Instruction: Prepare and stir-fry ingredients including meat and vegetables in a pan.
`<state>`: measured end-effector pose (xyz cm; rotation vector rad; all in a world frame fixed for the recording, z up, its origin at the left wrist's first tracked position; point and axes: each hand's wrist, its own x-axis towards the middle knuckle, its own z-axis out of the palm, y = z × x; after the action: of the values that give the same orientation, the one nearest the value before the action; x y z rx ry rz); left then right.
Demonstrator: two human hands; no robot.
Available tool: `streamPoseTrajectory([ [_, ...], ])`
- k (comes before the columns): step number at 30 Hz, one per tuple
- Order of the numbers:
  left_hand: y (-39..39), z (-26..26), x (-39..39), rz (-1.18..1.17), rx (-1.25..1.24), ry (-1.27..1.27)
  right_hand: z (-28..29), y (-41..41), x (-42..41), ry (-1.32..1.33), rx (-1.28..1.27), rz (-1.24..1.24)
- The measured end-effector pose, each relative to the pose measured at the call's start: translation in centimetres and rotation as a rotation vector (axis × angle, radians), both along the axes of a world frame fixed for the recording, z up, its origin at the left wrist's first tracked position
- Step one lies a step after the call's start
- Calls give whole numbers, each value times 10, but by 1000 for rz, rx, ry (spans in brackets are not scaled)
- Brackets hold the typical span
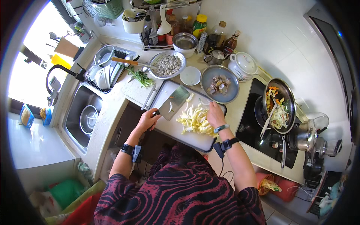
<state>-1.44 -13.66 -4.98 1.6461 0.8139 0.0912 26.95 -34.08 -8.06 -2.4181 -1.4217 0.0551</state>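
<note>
My left hand [147,120] grips the dark handle of a cleaver [175,102], whose broad blade lies over the left part of a white cutting board [167,126]. A pale strip and a small orange piece cling to the blade. Shredded pale-yellow cabbage [195,119] is heaped on the board's right half. At the heap's right edge is my right hand [216,116], fingers bent, its fingertips close to a thin white strip. Whether it pinches that strip is unclear.
Behind the board stand a colander of greyish shellfish meat [168,65], a white bowl [190,76] and a metal bowl of clams [220,84]. On the cooktop at right, a wok [282,105] holds cut vegetables and a spatula. Left is a sink [81,118].
</note>
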Motion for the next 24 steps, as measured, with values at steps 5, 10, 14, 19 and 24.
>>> streamPoseTrajectory([
  [5, 4, 2, -3, -28, 25, 3, 14, 17, -13, -55, -204, -14],
  [10, 14, 7, 3, -82, 32, 1, 39, 19, -35, 237, -294, 83],
  [14, 18, 6, 8, -118, -49, 17, 57, 22, -76, 263, -305, -11],
  [19, 9, -1, 9, -150, -93, 20, 52, 14, -125, 24, -300, 1],
  [24, -5, -5, 5, -151, -67, 41, 15, 11, -102, -125, -142, -39],
])
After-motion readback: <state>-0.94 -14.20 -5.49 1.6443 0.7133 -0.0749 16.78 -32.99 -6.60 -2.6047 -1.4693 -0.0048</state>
